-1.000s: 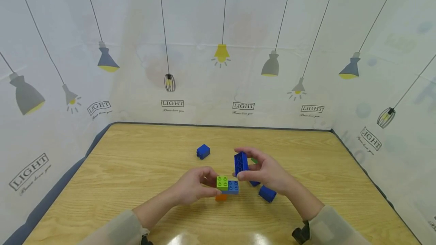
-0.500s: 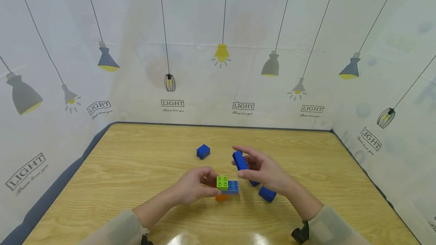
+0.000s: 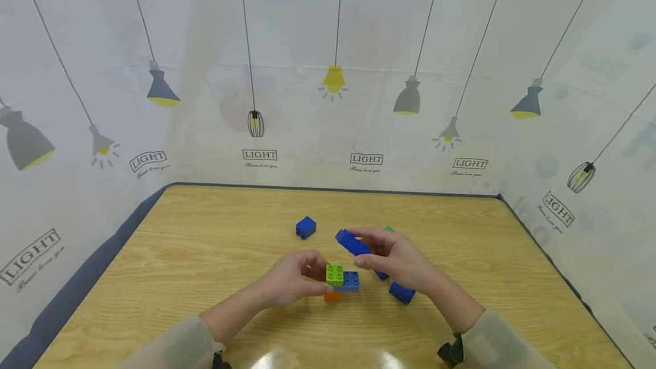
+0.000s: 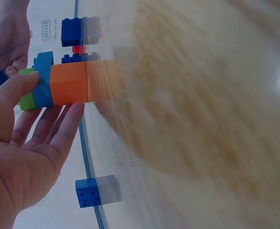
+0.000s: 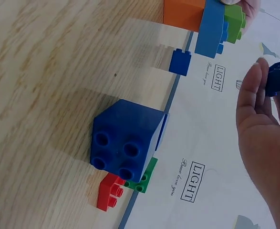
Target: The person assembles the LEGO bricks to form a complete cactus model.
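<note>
In the head view my left hand [image 3: 288, 281] holds a small stack of toy building bricks on the table. A lime green brick [image 3: 335, 274] sits on the left part of a light blue brick [image 3: 351, 281], with an orange brick [image 4: 69, 84] underneath. The left wrist view shows the thumb across the lime and light blue bricks and the fingers on the other side. Just right of and above the stack, my right hand [image 3: 402, 256] pinches a long dark blue brick [image 3: 351, 242] between thumb and fingers, tilted and apart from the stack.
A dark blue brick [image 3: 306, 228] lies behind the stack; another [image 3: 402, 292] lies beneath the right wrist. A further dark blue brick [image 3: 381, 275] and a green brick [image 3: 389, 229] are partly hidden by the right hand. The right wrist view adds a red brick [image 5: 109, 192].
The long dark blue brick has turned in my right hand: its hollow underside faced the camera, now it lies tilted, its far end further left. My left hand and the stack stay put.
</note>
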`<state>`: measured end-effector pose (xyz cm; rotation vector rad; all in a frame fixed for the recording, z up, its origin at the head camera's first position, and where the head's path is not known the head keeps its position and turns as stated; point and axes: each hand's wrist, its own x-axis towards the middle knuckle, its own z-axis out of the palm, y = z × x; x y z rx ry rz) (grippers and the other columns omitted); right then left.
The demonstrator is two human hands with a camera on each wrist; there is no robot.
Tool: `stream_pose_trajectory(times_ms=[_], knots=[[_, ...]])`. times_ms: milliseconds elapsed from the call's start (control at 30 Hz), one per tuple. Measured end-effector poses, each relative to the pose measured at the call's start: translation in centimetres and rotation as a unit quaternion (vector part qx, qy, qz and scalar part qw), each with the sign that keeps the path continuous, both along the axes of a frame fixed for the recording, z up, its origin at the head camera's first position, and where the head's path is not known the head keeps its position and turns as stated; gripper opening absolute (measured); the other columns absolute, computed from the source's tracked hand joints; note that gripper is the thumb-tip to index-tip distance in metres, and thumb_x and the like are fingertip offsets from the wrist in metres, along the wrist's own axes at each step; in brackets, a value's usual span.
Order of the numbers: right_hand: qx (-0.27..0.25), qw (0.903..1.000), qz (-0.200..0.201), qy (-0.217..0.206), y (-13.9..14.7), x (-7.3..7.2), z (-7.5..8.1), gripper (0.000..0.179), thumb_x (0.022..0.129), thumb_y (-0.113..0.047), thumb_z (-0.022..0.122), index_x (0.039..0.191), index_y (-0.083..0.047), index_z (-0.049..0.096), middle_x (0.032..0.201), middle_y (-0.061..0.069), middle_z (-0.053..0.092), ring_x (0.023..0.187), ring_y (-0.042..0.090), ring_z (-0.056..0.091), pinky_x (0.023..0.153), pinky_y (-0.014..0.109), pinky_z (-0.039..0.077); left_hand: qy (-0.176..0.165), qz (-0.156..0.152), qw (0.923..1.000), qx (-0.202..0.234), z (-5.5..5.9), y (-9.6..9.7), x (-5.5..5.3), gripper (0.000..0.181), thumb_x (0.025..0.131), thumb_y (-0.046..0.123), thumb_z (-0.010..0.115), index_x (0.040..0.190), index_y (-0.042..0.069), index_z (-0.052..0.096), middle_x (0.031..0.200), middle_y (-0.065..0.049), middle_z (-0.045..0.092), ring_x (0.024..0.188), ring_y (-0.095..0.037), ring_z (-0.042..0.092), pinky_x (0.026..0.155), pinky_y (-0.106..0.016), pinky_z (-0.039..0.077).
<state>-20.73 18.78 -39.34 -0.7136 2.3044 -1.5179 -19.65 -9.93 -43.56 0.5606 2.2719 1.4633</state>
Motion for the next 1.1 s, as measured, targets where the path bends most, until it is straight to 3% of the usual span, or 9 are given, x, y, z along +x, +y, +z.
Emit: stream_pose_trajectory(times_ms=[167, 433, 500, 600, 767, 1100], knots=[[0.007, 0.9999, -0.001, 0.009, -0.1, 0.0, 0.0, 0.051, 0.111, -0.026, 0.068, 0.161, -0.022, 0.057, 0.131, 0.016, 0.072, 0.089, 0.022, 0.065, 0.070, 0.026, 0.055, 0.000, -0.003, 1.0000, 0.000, 0.0, 0.0, 0.0, 0.025, 0.095, 0.019, 0.088, 0.115, 0.013, 0.074, 0.117, -0.001, 0.078, 0.112, -0.021, 0.075, 0.096, -0.039, 0.064], [0.034, 0.9988, 0.004, 0.036, -0.4, 0.3, 0.1, 0.051, 0.110, -0.022, 0.070, 0.159, -0.019, 0.059, 0.141, 0.016, 0.068, 0.094, 0.017, 0.069, 0.068, 0.027, 0.056, -0.004, -0.002, 1.0000, -0.007, 0.0, -0.1, -0.2, 0.024, 0.095, 0.021, 0.087, 0.114, 0.015, 0.073, 0.117, 0.000, 0.078, 0.114, -0.021, 0.074, 0.098, -0.041, 0.063], [0.048, 0.9976, 0.003, 0.051, -0.6, 0.4, 0.0, 0.050, 0.108, -0.021, 0.072, 0.157, -0.019, 0.062, 0.139, 0.014, 0.067, 0.095, 0.017, 0.067, 0.071, 0.025, 0.058, -0.002, -0.003, 1.0000, -0.004, 0.0, -0.1, -0.2, 0.024, 0.095, 0.021, 0.087, 0.113, 0.014, 0.073, 0.118, -0.001, 0.078, 0.114, -0.022, 0.074, 0.098, -0.041, 0.064], [0.058, 0.9958, 0.014, 0.070, -0.9, 0.5, -0.2, 0.047, 0.106, -0.022, 0.076, 0.152, -0.015, 0.066, 0.140, 0.011, 0.070, 0.110, 0.019, 0.071, 0.087, 0.029, 0.062, -0.002, -0.005, 1.0000, 0.005, -0.1, -0.2, -0.2, 0.026, 0.095, 0.019, 0.087, 0.116, 0.011, 0.074, 0.119, -0.003, 0.079, 0.115, -0.022, 0.075, 0.098, -0.041, 0.064], [0.061, 0.9951, 0.024, 0.073, -1.5, 0.6, -0.5, 0.040, 0.103, -0.026, 0.080, 0.142, -0.019, 0.074, 0.136, 0.003, 0.076, 0.117, 0.019, 0.071, 0.101, 0.037, 0.062, -0.013, -0.006, 0.9998, 0.016, -0.1, -0.3, -0.2, 0.033, 0.096, 0.018, 0.087, 0.125, 0.012, 0.074, 0.121, -0.003, 0.079, 0.116, -0.023, 0.074, 0.101, -0.043, 0.063], [0.064, 0.9939, 0.027, 0.086, -2.3, 0.8, -0.9, 0.038, 0.099, -0.025, 0.084, 0.136, -0.020, 0.079, 0.122, 0.001, 0.072, 0.109, 0.033, 0.066, 0.086, 0.029, 0.058, -0.005, -0.008, 0.9998, 0.018, -0.3, -0.3, -0.2, 0.029, 0.095, 0.017, 0.088, 0.119, 0.010, 0.074, 0.117, -0.003, 0.079, 0.111, -0.022, 0.076, 0.092, -0.037, 0.063]])
